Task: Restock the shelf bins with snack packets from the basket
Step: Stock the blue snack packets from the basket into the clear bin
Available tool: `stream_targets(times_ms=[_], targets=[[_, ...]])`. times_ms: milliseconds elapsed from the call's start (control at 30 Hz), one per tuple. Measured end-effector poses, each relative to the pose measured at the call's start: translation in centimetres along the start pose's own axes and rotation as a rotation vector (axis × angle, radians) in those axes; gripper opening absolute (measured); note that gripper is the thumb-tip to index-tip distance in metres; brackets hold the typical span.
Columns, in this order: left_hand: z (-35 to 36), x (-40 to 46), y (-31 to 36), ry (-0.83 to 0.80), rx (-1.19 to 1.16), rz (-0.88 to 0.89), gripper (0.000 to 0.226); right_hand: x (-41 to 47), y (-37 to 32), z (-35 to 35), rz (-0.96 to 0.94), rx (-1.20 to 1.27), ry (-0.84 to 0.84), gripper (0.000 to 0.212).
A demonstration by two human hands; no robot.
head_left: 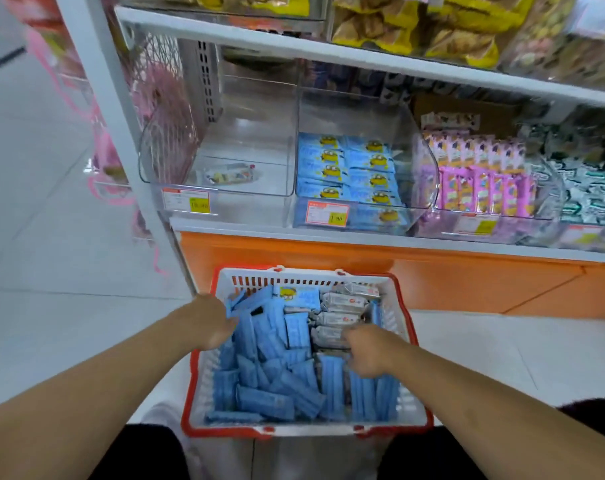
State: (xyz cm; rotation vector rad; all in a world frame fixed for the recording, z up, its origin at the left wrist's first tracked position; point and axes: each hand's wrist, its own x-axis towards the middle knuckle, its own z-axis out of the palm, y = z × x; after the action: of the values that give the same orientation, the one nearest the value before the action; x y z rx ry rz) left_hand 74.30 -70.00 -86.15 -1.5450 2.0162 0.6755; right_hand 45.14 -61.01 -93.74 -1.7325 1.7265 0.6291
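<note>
— Snack packets (269,344), where are they seen?

— Blue ones are piled in the white basket (394,327) on the floor, below the shelf bins (356,174). Grey packets (339,318) are stacked at the far side.

— And the hands?

— The left hand (209,323) is pushed among the packets; its fingers are hidden. The right hand (372,351) is curled downward. Whether something is grasped cannot be told.

One basket (403,308), two hands, four clear bins on the shelf, three price tags.
</note>
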Motion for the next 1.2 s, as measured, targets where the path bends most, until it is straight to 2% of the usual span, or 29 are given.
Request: stream_targets(times_ms=[100,233,333,467,533,600,667,733,800,933,1000,1100,1200], targets=[[1.4,0.1,0.0,-0.147,0.006,0.012,0.052,0.6,0.8,2.4,0.074,-0.080,-0.088,0.040],[1.7,1.4,-0.6,-0.078,-0.128,0.010,0.041,1.1,1.0,3.3,0.081,-0.031,-0.058,0.042],[1.1,1.9,-0.6,-0.055,-0.117,-0.003,0.037,0.9,0.9,3.6,0.067,0.020,-0.097,0.043],[-0.5,1.7,-0.7,-0.015,-0.062,-0.014,0.055,-0.9,0.6,1.0,0.034,0.137,-0.054,0.044],[-2.0,1.0,-0.2,0.003,0.018,0.043,0.049,-2.4,0.4,-2.0,0.026,0.291,0.029,0.043],[-3.4,0.2,0.8,0.006,0.012,0.173,0.040,-4.4,0.2,-5.7,-0.007,0.432,0.101,0.041],[-4.8,-0.9,2.3,0.005,-0.096,0.336,0.037,-6.4,0.1,-9.3,-0.092,0.572,0.184,0.034],[-5.8,-2.2,4.1,0.016,-0.309,0.444,0.028,-8.5,0.1,-12.3,-0.227,0.743,0.263,0.019],[-6.8,-3.1,5.7,0.053,-0.474,0.516,0.031,-10.4,0.2,-14.4,-0.344,0.835,0.315,0.021],[-8.3,-3.5,7.1,0.103,-0.659,0.680,0.040,-11.9,0.9,-16.2,-0.470,0.929,0.362,0.031],[-9.0,-3.3,7.6,0.172,-0.636,0.697,0.038,-11.8,1.3,-16.6,-0.513,0.959,0.372,0.034],[-10.2,-3.2,8.4,0.403,-0.457,0.708,0.038,-11.5,1.9,-16.9,-0.579,0.981,0.386,0.036],[-11.0,-3.5,9.6,0.498,-0.395,0.732,0.043,-10.9,2.3,-17.4,-0.517,1.004,0.475,0.033]])
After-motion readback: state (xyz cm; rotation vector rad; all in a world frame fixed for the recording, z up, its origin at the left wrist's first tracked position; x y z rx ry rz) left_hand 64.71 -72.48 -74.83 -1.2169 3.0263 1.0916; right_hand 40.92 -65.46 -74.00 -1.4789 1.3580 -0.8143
